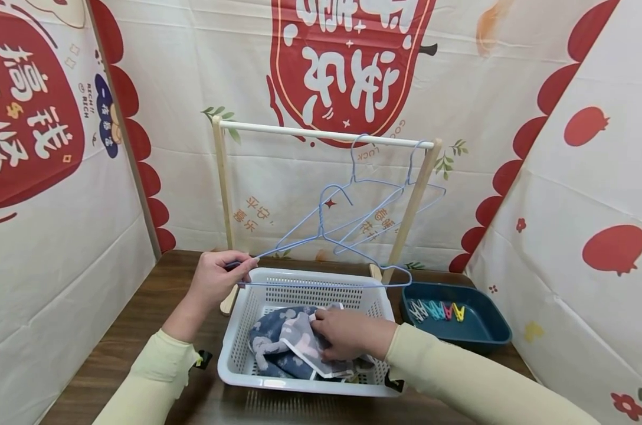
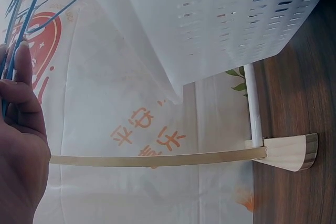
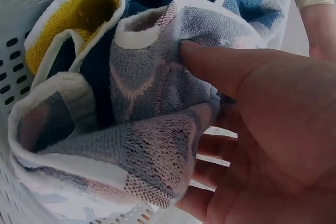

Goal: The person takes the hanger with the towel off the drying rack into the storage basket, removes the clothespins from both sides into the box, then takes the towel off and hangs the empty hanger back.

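My left hand [image 1: 217,277] pinches one end of a blue wire hanger [image 1: 321,230], holding it level above the basket's far rim with its hook upward. In the left wrist view the hand [image 2: 23,145] shows at the left edge, thumb and fingers on the blue wire. Inside the white plastic basket [image 1: 228,354], my right hand [image 1: 347,333] grips a grey and pink towel [image 1: 300,336] with white edging. The right wrist view shows its thumb on top of the towel [image 3: 152,72] and the other fingers beneath. Dark blue and yellow towels [image 3: 100,9] lie bunched alongside.
Behind the basket stands a wooden rack with a white rod [image 1: 300,131]. Two more blue hangers [image 1: 354,165] hang at the rod's right end. To the right, a dark teal tray [image 1: 480,330] contains several coloured clothespins [image 1: 435,310]. Printed cloth surrounds the brown table [image 1: 140,330].
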{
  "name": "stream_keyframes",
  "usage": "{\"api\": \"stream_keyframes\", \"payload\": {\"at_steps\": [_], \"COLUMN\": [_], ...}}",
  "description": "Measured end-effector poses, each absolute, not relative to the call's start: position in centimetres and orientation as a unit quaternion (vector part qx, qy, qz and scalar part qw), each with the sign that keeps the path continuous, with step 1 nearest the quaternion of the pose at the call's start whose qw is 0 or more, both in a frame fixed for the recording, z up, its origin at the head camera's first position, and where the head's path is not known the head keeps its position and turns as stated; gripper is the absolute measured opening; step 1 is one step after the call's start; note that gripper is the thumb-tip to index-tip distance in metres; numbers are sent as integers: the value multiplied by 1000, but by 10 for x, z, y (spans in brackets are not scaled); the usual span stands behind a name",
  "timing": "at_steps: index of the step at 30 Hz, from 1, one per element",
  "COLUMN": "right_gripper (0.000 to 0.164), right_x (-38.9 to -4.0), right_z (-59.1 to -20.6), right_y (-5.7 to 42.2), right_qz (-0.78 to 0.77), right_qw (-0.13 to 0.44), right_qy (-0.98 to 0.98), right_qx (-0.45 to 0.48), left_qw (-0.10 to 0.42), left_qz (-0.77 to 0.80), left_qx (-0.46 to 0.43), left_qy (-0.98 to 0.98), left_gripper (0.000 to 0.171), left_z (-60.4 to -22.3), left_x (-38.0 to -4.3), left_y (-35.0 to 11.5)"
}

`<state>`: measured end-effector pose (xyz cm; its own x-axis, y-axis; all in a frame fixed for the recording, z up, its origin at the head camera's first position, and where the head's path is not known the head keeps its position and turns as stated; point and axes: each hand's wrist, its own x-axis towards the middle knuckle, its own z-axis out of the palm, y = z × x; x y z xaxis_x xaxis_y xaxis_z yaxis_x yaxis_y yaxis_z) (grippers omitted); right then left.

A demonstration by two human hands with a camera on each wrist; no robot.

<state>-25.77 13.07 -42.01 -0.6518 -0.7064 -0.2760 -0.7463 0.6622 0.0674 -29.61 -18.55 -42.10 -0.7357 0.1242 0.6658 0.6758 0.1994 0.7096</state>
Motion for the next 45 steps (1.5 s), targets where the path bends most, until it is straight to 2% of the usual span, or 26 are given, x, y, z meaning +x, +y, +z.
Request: {"api": "stream_keyframes", "payload": {"at_steps": [7,12,16,23,27,31,38,45], "right_gripper": [66,66,67,67,70,71,69,70], "right_x": [-259,-252,-243,-237,-241,-246,-254,-257], "right_z": [-416,-406,-400,-408,-420,-430,-451,-467], "right_y": [146,161,173,199,212,219,225,226], "right_qz": [-14,-89,-103,-75,-81,-102,-160,-198], "right_qw": [142,143,101,-39,-75,-80,-45,-52], "right_qy": [921,930,948,982,987,988,985,978], "right_qx": [-364,-325,-284,-170,-115,-82,-51,-42], "left_qw": [234,237,237,243,240,237,244,252], "left_qz": [-583,-588,-587,-583,-583,-586,-581,-583], "left_qx": [-273,-276,-273,-266,-263,-265,-268,-277], "left_qy": [-729,-722,-724,-728,-730,-729,-729,-721], "left_gripper": [6,8,5,1,7,5,3,3], "left_z": [-420,-417,-414,-413,-413,-412,-412,-412], "left_x": [-294,-292,-292,-291,-291,-290,-290,-289], "left_y": [-185,-186,-186,-188,-189,-188,-187,-187]}}
